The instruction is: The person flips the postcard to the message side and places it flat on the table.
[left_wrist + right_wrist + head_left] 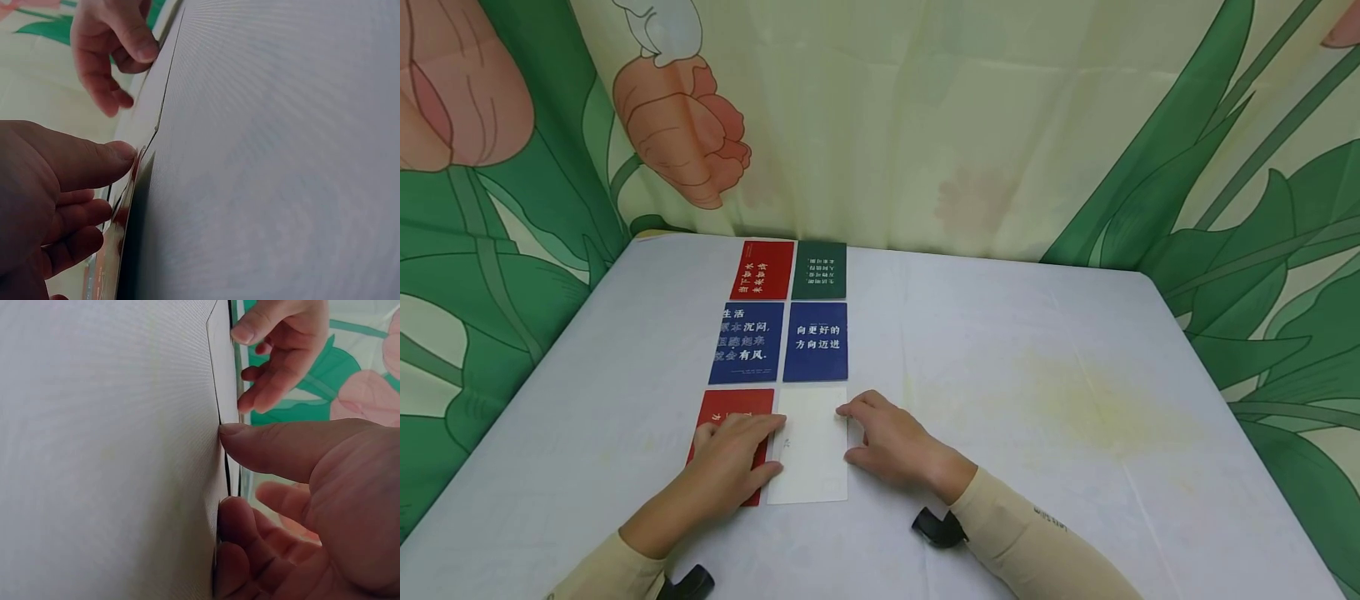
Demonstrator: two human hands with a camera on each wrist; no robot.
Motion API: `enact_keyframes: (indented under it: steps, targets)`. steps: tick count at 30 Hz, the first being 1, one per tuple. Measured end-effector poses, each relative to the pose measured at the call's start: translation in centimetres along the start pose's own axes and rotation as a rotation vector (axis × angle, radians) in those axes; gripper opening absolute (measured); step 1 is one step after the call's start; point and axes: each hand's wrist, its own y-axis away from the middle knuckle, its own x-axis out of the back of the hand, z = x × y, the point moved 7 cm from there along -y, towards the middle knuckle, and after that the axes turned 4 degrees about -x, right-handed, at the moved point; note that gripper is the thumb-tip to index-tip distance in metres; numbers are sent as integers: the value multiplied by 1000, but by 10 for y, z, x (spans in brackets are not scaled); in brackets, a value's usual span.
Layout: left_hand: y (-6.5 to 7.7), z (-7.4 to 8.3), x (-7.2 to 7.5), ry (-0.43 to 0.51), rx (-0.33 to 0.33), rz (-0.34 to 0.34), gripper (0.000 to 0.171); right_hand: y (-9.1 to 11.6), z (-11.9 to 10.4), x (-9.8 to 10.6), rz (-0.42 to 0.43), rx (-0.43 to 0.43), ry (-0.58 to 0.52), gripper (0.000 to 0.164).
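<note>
A white card [811,454] lies flat on the table between the two hands. My left hand [722,467] rests over a red card [739,401] and partly hides it, its fingertips and thumb at the white card's left edge. At the opposite edge, my right hand [895,440] touches the white card with index finger and thumb spread apart. In the left wrist view, the left thumb [103,159] is low beside the card edges. The right thumb [262,447] meets the card's edge in the right wrist view.
Above the white card, two blue cards [747,342] with white lettering lie side by side. Beyond them are another red card [762,271] and a green card [819,271]. The white-covered table [1037,350] meets a patterned curtain [880,125] at its back edge.
</note>
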Motion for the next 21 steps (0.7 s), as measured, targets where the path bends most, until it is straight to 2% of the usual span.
enact_keyframes:
  steps: [4, 14, 21]
  targets:
    - [0, 0, 0, 2, -7, 2, 62, 0, 0, 0, -3, 27, 1, 50]
    - [-1, -2, -1, 13, -5, 12, 65, 0, 1, 0, -27, 8, 0, 50]
    - [1, 1, 7, 62, 19, 29, 71, 5, 2, 14, -6, -50, -70, 52]
